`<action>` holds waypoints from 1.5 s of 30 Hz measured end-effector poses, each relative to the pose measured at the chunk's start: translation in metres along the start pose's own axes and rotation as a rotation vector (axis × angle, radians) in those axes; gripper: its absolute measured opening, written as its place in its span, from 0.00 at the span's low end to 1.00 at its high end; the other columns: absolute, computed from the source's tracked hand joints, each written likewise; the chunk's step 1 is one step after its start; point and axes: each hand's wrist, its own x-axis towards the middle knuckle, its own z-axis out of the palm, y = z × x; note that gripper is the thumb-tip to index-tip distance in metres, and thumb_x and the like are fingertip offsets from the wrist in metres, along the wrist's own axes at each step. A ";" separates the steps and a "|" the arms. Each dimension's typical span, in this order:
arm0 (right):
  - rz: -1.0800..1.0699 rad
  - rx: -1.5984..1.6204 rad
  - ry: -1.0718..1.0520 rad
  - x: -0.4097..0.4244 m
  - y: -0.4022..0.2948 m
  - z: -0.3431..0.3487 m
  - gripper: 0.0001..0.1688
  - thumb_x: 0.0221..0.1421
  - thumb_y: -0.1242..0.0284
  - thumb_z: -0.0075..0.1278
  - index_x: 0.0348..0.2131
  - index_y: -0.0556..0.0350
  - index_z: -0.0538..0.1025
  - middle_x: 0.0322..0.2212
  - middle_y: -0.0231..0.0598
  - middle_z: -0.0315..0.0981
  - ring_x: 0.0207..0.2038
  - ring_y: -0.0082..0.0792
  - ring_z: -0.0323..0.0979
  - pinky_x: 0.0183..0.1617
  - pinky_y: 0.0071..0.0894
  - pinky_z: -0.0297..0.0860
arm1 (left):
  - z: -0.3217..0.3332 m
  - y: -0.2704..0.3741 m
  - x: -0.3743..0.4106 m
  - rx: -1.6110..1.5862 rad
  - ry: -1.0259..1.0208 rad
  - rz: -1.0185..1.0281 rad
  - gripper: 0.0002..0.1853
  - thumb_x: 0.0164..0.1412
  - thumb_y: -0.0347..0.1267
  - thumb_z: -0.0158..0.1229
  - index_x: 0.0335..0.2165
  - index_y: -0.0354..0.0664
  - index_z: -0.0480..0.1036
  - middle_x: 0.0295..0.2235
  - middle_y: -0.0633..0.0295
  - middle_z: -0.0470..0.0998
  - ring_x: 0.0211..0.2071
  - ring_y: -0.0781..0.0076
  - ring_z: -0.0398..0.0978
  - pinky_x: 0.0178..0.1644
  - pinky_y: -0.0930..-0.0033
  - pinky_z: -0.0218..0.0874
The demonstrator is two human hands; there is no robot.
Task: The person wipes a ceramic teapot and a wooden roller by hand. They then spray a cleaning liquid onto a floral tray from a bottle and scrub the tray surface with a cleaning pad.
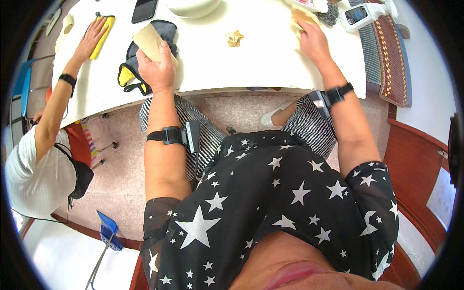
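Note:
My left hand (158, 70) grips a beige, flat folded piece (148, 39), perhaps paper or cloth, with the thumb on top. Beneath and beside it lies a grey cloth (165, 29) with a yellow underside and black edging. At the right of the white table (268, 69), my right hand (314, 41) is on a pale yellow, thin crumpled piece (304, 17); its fingers are partly hidden, so their grip is unclear. Between the hands, a small crumpled beige scrap (234, 38) rests on the tabletop.
A white bowl (194, 7), a black phone (144, 10), a steel-wool-like pad (329, 15) and a white handheld device with a screen (357, 18) are on or by the table. At left, another person's hand (95, 34) presses a yellow cloth (102, 39).

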 end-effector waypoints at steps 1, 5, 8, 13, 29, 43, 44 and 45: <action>0.034 -0.054 0.004 -0.017 0.016 -0.012 0.21 0.52 0.78 0.45 0.47 0.51 0.75 0.40 0.53 0.73 0.42 0.53 0.71 0.47 0.43 0.68 | 0.000 -0.001 0.000 0.009 0.001 -0.001 0.21 0.54 0.44 0.63 0.36 0.37 0.70 0.30 0.55 0.78 0.30 0.58 0.77 0.37 0.63 0.67; 0.297 -0.359 0.002 -0.078 0.077 -0.052 0.21 0.54 0.74 0.45 0.48 0.51 0.75 0.40 0.54 0.72 0.43 0.53 0.72 0.47 0.46 0.69 | 0.002 -0.003 0.000 0.013 -0.003 -0.018 0.22 0.54 0.45 0.63 0.36 0.38 0.70 0.30 0.54 0.78 0.30 0.57 0.78 0.37 0.62 0.67; 0.430 -0.435 -0.008 -0.106 0.095 -0.056 0.21 0.54 0.74 0.45 0.49 0.52 0.74 0.40 0.56 0.72 0.44 0.53 0.71 0.48 0.47 0.69 | 0.002 -0.009 0.002 0.048 0.017 0.025 0.22 0.54 0.44 0.63 0.37 0.37 0.70 0.30 0.52 0.78 0.31 0.55 0.77 0.37 0.60 0.67; 0.281 -0.564 0.060 -0.116 0.097 -0.042 0.22 0.53 0.74 0.43 0.48 0.60 0.74 0.40 0.60 0.72 0.43 0.57 0.71 0.46 0.49 0.69 | 0.001 -0.005 0.003 0.045 0.011 0.044 0.23 0.53 0.44 0.64 0.38 0.37 0.70 0.30 0.50 0.77 0.31 0.51 0.77 0.37 0.57 0.67; 0.207 -0.357 -0.172 -0.094 -0.001 -0.034 0.22 0.53 0.78 0.45 0.49 0.63 0.71 0.43 0.56 0.69 0.44 0.54 0.70 0.47 0.45 0.68 | -0.001 0.008 -0.004 -0.006 -0.001 -0.057 0.23 0.52 0.42 0.63 0.42 0.40 0.68 0.30 0.49 0.77 0.31 0.46 0.76 0.35 0.54 0.67; 0.619 -0.480 -0.208 -0.132 0.140 -0.077 0.16 0.50 0.81 0.44 0.39 0.68 0.75 0.39 0.62 0.73 0.43 0.59 0.71 0.48 0.46 0.68 | 0.004 0.011 0.000 0.016 -0.005 -0.085 0.23 0.51 0.43 0.63 0.40 0.40 0.68 0.29 0.48 0.77 0.30 0.44 0.76 0.35 0.51 0.67; 0.565 -0.515 -0.210 -0.134 0.145 -0.075 0.15 0.50 0.81 0.43 0.38 0.69 0.75 0.38 0.63 0.73 0.42 0.60 0.71 0.47 0.46 0.69 | 0.005 0.012 0.001 0.009 -0.011 -0.084 0.24 0.51 0.43 0.63 0.40 0.39 0.68 0.29 0.48 0.77 0.31 0.44 0.76 0.35 0.51 0.67; 0.503 -0.538 -0.221 -0.130 0.133 -0.066 0.14 0.50 0.81 0.43 0.36 0.69 0.75 0.37 0.64 0.73 0.40 0.60 0.71 0.46 0.47 0.69 | 0.003 0.012 0.000 0.017 -0.012 -0.085 0.24 0.51 0.43 0.63 0.41 0.39 0.68 0.29 0.47 0.77 0.31 0.44 0.76 0.35 0.51 0.67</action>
